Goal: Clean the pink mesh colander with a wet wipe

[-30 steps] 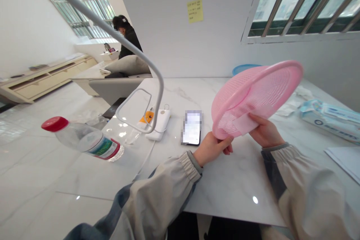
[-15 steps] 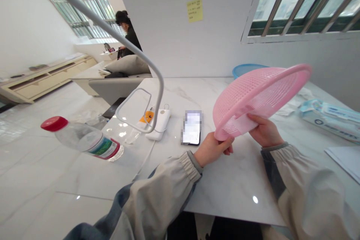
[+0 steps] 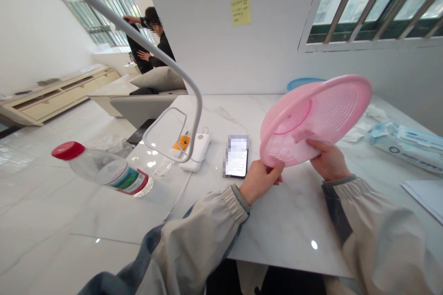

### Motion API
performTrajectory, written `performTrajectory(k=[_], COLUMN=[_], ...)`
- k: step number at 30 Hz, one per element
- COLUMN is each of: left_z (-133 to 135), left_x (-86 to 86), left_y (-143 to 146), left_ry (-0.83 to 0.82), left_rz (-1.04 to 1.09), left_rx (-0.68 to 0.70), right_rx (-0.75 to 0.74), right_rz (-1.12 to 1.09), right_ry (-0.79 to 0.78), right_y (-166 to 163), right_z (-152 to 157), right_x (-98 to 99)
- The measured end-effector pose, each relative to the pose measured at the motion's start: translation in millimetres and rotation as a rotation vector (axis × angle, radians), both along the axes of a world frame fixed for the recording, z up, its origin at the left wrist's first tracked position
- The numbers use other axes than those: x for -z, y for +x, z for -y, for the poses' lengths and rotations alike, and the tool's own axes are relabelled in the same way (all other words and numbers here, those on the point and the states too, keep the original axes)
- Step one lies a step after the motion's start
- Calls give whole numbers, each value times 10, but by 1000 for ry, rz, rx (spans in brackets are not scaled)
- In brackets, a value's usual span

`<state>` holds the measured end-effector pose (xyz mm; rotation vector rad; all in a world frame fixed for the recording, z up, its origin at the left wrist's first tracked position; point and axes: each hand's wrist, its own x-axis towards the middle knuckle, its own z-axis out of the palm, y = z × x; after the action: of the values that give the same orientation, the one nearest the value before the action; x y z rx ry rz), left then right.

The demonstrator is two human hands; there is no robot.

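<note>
A pink plastic mesh basket [image 3: 332, 110] is held up tilted above the marble-look table, its hollow side turned partly towards me. My left hand [image 3: 262, 179] pinches the rim at its lower left, thumb on top. My right hand [image 3: 328, 161] grips the near edge, with its thumb inside the basket over a pale label [image 3: 306, 147]; its other fingers are largely hidden beneath. Left of my left hand, a phone [image 3: 237, 156] with a lit screen lies on the table. Behind the pink basket shows part of a blue round basket [image 3: 302, 83].
On the left stand a red-capped bottle [image 3: 110, 170], a white power bank [image 3: 195, 152] and a curved white stand [image 3: 197, 97]. At right lie a blue tissue pack [image 3: 408, 145] and white paper [image 3: 424, 198]. Another person [image 3: 157, 37] is at the back left.
The pink basket has tipped so that more of its inside faces me; both hands keep their grip. In the background, the other person has raised a dark object.
</note>
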<state>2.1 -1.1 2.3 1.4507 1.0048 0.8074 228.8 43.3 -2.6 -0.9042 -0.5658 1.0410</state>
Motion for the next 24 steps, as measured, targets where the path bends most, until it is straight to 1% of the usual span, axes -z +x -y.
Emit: performTrajectory(k=[2,4,7,11,16,21,24], left_z=[-9,-27,-55,-64,-33,-6,3], left_x=[-26,-28,4,47,68,112,133], left_y=[-17,-29,-31,-23,-19,-17,-10], left_ry=[14,26,8,-26,-2,44,57], left_rz=[-7,-14,-26,-12,7,22,12], left_rx=[-81,-119,-99,-93,-101,-66,-59], right_rx=[33,62,64,15,-38,-33,13], right_rz=[9,10,-9,-50,-106,-71,-67], right_ry=[4,1,-6,3,19,37,-12], right_y=[34,57,57,10,-34,-21,-7], right_z=[-16,-23,-16,21,70,72,53], right_x=[16,23,9,-57,-155,-171,-148])
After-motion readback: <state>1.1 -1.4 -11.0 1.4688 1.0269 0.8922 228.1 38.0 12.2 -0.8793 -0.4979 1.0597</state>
